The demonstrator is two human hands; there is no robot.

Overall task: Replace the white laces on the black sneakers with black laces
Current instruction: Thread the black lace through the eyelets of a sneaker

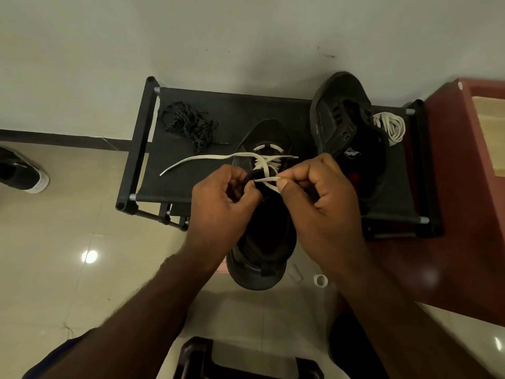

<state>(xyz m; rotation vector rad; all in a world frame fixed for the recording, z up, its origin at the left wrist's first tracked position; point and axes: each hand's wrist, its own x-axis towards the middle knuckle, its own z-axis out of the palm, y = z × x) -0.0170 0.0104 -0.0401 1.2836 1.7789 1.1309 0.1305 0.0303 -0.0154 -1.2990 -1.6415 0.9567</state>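
The right hand (323, 199) pinches the white lace (269, 178) of a black sneaker (257, 272); the left hand (220, 205) grips the sneaker's opening. Black laces (188, 124) lie far left.

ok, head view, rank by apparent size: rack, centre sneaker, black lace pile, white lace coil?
1. rack
2. centre sneaker, though nearest the camera
3. black lace pile
4. white lace coil, partly hidden behind the other sneaker, so 3 versus 4 is unsure
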